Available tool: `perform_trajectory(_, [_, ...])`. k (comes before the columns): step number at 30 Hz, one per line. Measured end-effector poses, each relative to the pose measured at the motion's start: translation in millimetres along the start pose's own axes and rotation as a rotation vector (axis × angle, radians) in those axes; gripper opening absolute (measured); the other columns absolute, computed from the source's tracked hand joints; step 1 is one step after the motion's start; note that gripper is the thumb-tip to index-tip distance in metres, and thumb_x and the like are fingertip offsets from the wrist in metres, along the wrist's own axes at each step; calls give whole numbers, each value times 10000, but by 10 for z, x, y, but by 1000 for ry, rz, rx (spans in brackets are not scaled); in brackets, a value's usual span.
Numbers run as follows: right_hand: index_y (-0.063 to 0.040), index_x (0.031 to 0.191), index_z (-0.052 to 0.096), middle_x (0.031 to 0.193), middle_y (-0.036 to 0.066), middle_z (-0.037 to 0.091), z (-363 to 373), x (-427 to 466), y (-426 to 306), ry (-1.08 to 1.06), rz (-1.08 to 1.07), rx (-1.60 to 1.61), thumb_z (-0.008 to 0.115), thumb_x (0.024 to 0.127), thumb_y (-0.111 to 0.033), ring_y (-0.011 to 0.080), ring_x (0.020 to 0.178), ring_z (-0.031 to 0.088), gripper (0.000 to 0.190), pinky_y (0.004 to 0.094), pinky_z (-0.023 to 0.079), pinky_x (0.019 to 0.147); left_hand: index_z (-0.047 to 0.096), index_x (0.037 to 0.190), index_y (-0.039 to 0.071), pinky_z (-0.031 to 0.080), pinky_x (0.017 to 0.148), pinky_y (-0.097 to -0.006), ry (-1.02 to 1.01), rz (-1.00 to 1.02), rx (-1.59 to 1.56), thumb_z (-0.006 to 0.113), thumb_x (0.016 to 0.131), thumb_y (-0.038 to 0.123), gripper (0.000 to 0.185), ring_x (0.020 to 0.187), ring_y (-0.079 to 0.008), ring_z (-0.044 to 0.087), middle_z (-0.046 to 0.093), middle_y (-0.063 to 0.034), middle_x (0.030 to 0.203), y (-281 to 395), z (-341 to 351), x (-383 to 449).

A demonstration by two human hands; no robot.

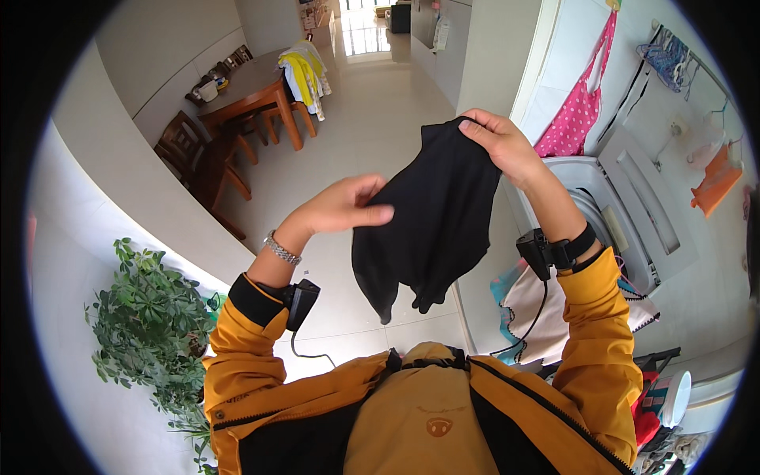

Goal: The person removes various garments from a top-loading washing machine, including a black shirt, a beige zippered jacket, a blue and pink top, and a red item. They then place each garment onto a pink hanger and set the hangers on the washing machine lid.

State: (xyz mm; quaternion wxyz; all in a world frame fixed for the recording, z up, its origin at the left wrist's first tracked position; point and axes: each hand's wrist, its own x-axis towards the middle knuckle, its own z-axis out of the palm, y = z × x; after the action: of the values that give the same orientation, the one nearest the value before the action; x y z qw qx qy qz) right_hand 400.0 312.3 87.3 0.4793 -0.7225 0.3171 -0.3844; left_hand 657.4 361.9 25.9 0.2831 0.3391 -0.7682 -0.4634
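Note:
A black cloth garment (436, 208) hangs in the air in front of my body, its lower edge falling in uneven points. My right hand (502, 142) pinches its upper right corner, thumb in front and fingers behind. At the garment's left edge is my left hand (344, 205), its thumb lying over the front of the cloth. The left fingers are partly hidden and slightly blurred, so whether they grip the fabric cannot be told.
On the right stands a top-loading washing machine (564, 163) with its lid (644, 202) raised; a patterned cloth (534, 309) drapes below. A pink dotted apron (573, 119) hangs behind it. Leafy plants (148, 309) stand at left. Farther off are a wooden table (255, 83) and chairs (196, 160).

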Motion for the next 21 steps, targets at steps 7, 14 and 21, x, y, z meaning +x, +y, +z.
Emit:
perform_trajectory(7, [-31, 936, 581, 789, -1, 574, 125, 146, 78, -63, -141, -209, 519, 868, -154, 52, 735, 498, 154, 219, 423, 655, 476, 1063, -8, 457, 512, -218, 277, -70, 95, 549, 856, 238, 329, 560, -83, 523, 521, -30, 735, 459, 182, 482])
perform_trajectory(14, [-26, 744, 562, 624, 153, 575, 565, -243, 91, 231, 3, -779, 586, 669, -270, 298, 616, 587, 256, 356, 468, 588, 463, 1033, -21, 478, 486, -222, 655, -74, -355, 544, 835, 176, 291, 497, -96, 522, 534, -56, 708, 529, 209, 695])
perform_trajectory(21, [0, 793, 582, 712, 171, 604, 311, -92, 494, 191, 71, -669, 516, 704, -211, 346, 698, 586, 239, 386, 468, 668, 542, 1030, -14, 487, 528, -218, 666, 53, 6, 454, 857, 115, 233, 544, -142, 607, 588, -87, 649, 482, -89, 609])
